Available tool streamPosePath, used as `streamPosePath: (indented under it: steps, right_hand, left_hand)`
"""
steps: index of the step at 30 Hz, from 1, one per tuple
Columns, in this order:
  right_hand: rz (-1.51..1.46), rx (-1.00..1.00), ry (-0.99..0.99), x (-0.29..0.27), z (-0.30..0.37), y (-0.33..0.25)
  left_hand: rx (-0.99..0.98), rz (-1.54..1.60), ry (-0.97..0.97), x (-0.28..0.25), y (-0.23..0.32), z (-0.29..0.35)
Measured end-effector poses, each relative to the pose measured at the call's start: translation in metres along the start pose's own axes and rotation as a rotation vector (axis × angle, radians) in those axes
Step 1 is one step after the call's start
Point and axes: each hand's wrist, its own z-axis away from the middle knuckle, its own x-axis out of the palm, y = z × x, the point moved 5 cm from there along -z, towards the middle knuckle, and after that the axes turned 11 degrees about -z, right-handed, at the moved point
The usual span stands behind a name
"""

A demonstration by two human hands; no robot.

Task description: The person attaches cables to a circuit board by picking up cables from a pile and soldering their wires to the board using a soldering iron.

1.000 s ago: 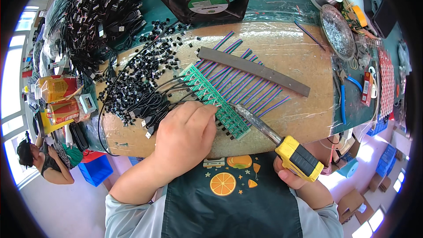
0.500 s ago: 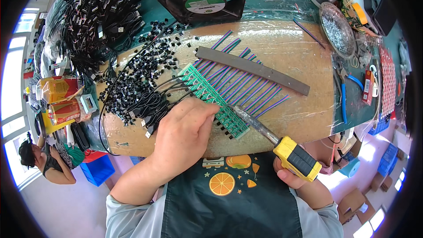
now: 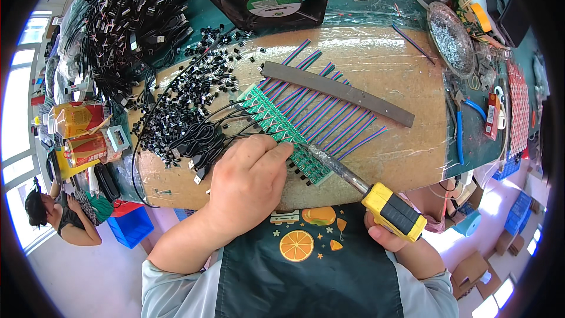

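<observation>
From where I stand, the left hand (image 3: pixel 250 174) covers part of the green circuit board's (image 3: pixel 279 121) near edge; whatever lies between thumb and forefinger cannot be made out. Right hand (image 3: pixel 385 239): thumb in sight, most other fingers hidden behind the yellow handle of the soldering iron (image 3: pixel 395 212). Iron tip against board: too small to judge contact. Grey bar (image 3: pixel 338 94) hides a stretch of the ribbon wires (image 3: pixel 353 132) passing under it. Connector pile (image 3: pixel 182 97): pieces overlap, no count possible. Fan (image 3: pixel 271 6): top cut off by the upper edge, label lettering blurred. Dark apron (image 3: pixel 306 285) and both sleeves (image 3: pixel 176 291): cut off below.
</observation>
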Motion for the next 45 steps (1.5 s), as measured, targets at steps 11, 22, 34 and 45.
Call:
streamPosePath:
  steps: [11, 22, 34, 45]
  right_hand:
    - [-0.002, 0.013, 0.002, 0.001, 0.000, -0.001]
    - [-0.039, -0.010, 0.028, 0.001, 0.007, 0.008]
    - [-0.105, 0.004, 0.028, 0.002, -0.001, 0.002]
    - [-0.134, 0.035, 0.046, 0.003, 0.002, 0.002]
  left_hand:
    - [0.071, -0.004, 0.070, 0.004, 0.001, 0.003]
    - [0.124, -0.087, 0.131, 0.006, 0.006, 0.006]
    - [0.137, -0.109, 0.132, 0.008, 0.007, 0.006]
    - [0.145, -0.102, 0.143, 0.008, 0.007, 0.006]
